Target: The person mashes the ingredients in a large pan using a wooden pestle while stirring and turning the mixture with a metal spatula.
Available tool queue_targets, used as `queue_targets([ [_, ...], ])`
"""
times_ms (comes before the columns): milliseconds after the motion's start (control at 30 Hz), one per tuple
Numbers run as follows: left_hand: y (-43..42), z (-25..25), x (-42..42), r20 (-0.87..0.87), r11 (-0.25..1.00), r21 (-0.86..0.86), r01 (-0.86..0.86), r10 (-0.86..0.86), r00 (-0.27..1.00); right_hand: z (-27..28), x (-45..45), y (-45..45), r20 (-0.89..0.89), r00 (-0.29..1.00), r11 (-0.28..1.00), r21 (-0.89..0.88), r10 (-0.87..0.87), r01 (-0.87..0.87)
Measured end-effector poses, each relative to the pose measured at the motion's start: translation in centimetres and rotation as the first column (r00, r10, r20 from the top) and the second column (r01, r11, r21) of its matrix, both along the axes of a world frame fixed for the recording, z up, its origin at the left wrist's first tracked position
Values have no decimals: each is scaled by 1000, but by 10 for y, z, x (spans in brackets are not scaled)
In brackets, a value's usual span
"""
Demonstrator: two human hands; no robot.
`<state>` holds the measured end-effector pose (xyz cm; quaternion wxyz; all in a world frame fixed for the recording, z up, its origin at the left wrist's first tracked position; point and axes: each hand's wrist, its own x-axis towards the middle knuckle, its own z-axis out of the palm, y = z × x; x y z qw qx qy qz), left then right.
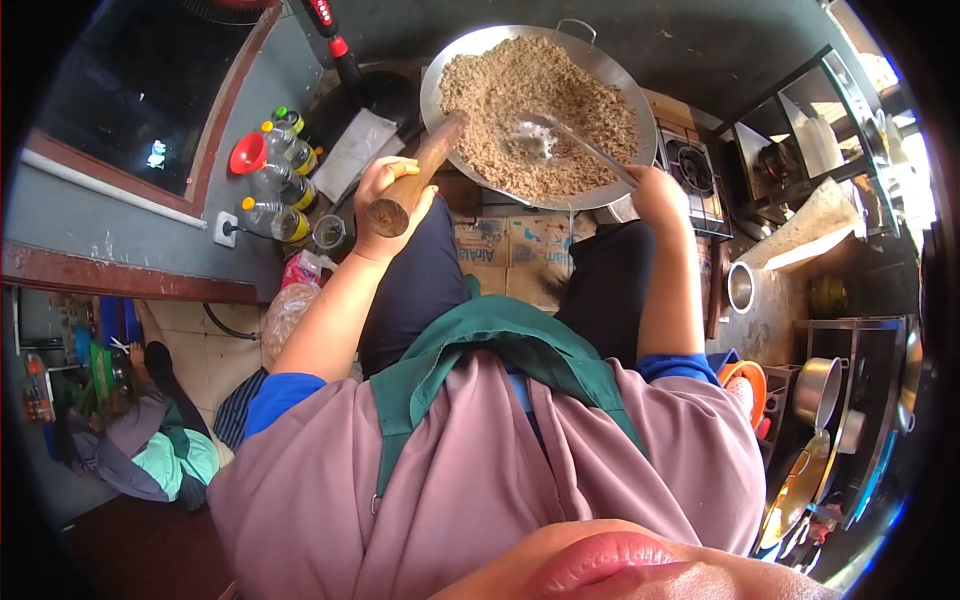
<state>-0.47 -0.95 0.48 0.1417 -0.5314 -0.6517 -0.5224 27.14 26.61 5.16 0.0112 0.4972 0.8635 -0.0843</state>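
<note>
A wide metal wok [648, 135] holds a large heap of brown crumbly food [510, 85], with a bare patch near its middle. My left hand [395, 205] is closed round a thick wooden pestle [428, 165], whose blunt end points toward me and whose far end reaches over the wok's left rim. At the wok's right rim, my right hand [660, 197] grips the handle of a metal spatula [590, 150]. The spatula's blade lies in the food around the bare patch and is partly hidden.
Bottles [290, 187] and a red funnel [248, 153] stand at the left wall. A gas stove [690, 165] is right of the wok, beside metal shelves [790, 130]. Pans [818, 390] sit lower right. Another person [150, 440] is at the lower left.
</note>
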Motion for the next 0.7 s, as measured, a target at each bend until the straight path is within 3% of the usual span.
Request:
queue_targets([
  [167, 0, 2, -4, 6, 1000, -10, 15, -14, 1000, 43, 10, -31, 148, 983, 992, -71, 111, -101],
  [300, -2, 1, -5, -42, 999, -39, -1, 0, 999, -17, -41, -24, 145, 940, 952, -49, 307, -303],
  [400, 0, -3, -3, -3, 1000, -9, -6, 6, 1000, -74, -96, 16, 54, 979, 981, -24, 195, -194],
  [500, 1, -5, -4, -36, 1000, -10, 11, -12, 999, -83, -113, 41, -149, 989, 996, -86, 10, -23],
  [600, -3, -2, -6, -74, 1000, -24, 15, -16, 997, -63, -87, 57, -168, 986, 982, -186, -16, -16],
  [633, -4, -3, -6, -56, 1000, -26, 6, -7, 998, -53, -67, 61, -88, 987, 982, -121, 138, -148],
  [700, -6, -5, -9, -21, 999, -33, -3, 2, 1000, -4, -32, 34, 83, 989, 992, -49, 122, -118],
])
